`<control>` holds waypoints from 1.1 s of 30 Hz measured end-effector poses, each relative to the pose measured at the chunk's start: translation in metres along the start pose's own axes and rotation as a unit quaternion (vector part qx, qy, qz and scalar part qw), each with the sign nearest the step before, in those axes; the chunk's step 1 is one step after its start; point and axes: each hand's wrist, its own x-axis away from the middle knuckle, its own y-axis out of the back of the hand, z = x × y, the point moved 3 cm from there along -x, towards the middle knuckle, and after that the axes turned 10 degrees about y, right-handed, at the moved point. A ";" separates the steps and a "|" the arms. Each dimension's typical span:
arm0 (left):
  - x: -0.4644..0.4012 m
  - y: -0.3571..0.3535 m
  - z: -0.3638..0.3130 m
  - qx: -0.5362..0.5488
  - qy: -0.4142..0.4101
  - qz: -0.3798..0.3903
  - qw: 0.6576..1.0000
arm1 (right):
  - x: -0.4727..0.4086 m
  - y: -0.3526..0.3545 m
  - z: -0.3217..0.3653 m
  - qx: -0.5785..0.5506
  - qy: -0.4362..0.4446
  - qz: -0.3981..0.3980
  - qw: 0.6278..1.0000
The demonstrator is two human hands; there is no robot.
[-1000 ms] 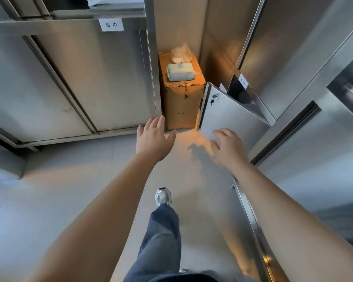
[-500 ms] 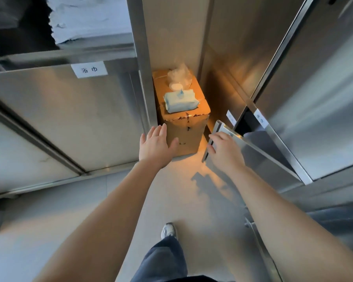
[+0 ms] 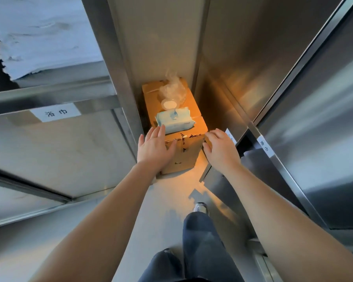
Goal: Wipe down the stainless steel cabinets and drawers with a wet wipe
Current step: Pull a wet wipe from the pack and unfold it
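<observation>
A light blue pack of wet wipes [image 3: 174, 120] lies on top of a brown cardboard box [image 3: 181, 151] standing in the corner between steel cabinets. My left hand [image 3: 154, 151] reaches toward the pack with straight fingers, its fingertips just at the pack's near left corner. To the right of the box, my right hand [image 3: 221, 149] hovers with fingers loosely extended, holding nothing. Stainless steel cabinets stand on the left [image 3: 55, 151] and on the right [image 3: 318, 127].
A crumpled clear plastic bag and a white lid [image 3: 171, 96] sit behind the wipes on the box. A tilted-open steel drawer [image 3: 259, 171] juts out at the right, under my right arm. White folded linen [image 3: 43, 35] fills the upper left shelf. My leg and shoe [image 3: 201, 208] are below.
I have stepped closer to the corner. Both hands moved forward and up to the box; the left now reaches the wipes pack and the right has left the open drawer's edge.
</observation>
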 end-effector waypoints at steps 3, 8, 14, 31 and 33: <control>-0.031 -0.006 -0.012 0.002 0.013 -0.002 1.000 | -0.037 -0.001 -0.019 -0.002 0.017 -0.002 1.000; -0.082 -0.013 -0.039 0.006 0.045 -0.019 0.999 | -0.103 -0.001 -0.055 0.003 0.058 0.014 0.998; -0.128 -0.014 -0.064 0.006 0.095 -0.026 0.995 | -0.164 -0.005 -0.085 -0.001 0.095 0.042 0.995; -0.194 -0.032 -0.056 -0.021 0.107 0.023 0.994 | -0.233 -0.039 -0.106 -0.012 0.089 0.088 0.992; -0.200 -0.040 -0.058 -0.033 0.098 0.023 0.994 | -0.237 -0.047 -0.113 -0.013 0.083 0.098 0.992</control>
